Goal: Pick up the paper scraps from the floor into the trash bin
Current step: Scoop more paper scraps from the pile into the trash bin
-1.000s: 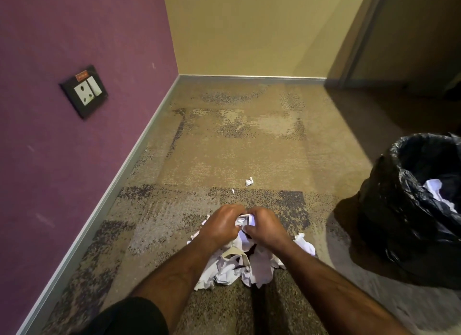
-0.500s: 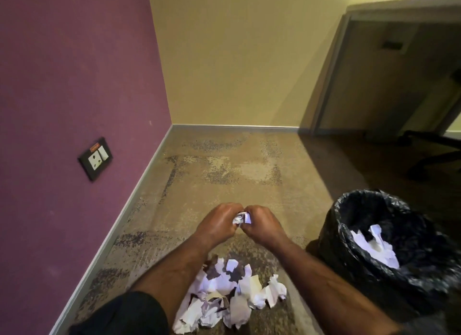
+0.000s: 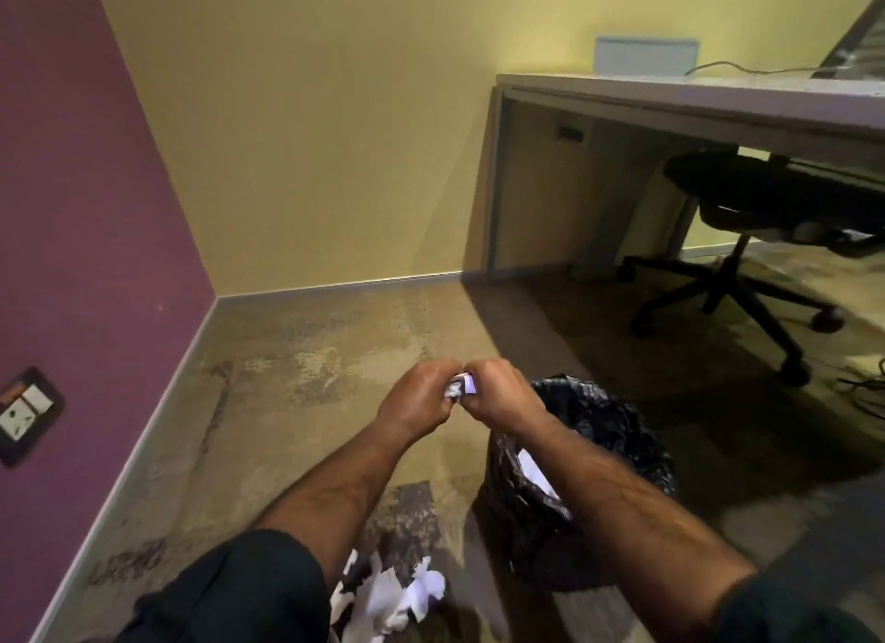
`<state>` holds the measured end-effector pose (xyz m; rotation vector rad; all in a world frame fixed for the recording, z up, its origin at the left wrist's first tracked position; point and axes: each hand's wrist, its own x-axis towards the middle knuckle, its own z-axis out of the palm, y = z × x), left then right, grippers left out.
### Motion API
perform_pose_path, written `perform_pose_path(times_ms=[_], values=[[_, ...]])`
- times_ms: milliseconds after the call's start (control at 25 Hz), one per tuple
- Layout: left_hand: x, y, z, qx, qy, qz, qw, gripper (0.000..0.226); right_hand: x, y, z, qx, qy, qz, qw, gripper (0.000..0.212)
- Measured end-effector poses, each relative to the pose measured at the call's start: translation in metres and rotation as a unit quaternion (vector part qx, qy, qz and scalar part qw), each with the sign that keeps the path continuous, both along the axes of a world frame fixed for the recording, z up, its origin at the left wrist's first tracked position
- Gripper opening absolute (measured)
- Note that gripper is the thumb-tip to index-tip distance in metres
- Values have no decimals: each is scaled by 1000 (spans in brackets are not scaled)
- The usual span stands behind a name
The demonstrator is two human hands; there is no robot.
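Your left hand [image 3: 415,400] and right hand [image 3: 498,396] meet knuckle to knuckle in mid-air above the carpeted floor [image 3: 297,403], and both curl their fingers round 1 small crumpled wad of paper [image 3: 459,385], which shows white in the gap between them. The wad sits just left of the trash bin [image 3: 618,431], level with its far rim in this view; whether it is over the opening you cannot tell. The bin is lined with a black bag and stands on the floor beneath your right forearm, with white paper [image 3: 536,470] already visible inside it. A heap of paper scraps [image 3: 397,599] lies on the floor close to you, between your forearms and just left of the bin's base. A wall socket [image 3: 26,415] sits low on the purple wall at your left. Beyond the bin, a desk [image 3: 670,94] stands against the yellow wall, with a black office chair [image 3: 747,240] tucked partly under it.
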<state>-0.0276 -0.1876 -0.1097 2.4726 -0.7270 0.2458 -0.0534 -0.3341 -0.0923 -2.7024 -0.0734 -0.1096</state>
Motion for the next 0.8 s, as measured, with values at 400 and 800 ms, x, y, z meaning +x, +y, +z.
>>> perform_pose_path(times_ms=[400,800], values=[[-5,-144,16,-20,42,-81,996,14,-22,-135,18,-24,-11,-106,994,23],[-9,-162,15,23,46,-82,995,44,-32,-163,12,-41,6,-144,989,44]])
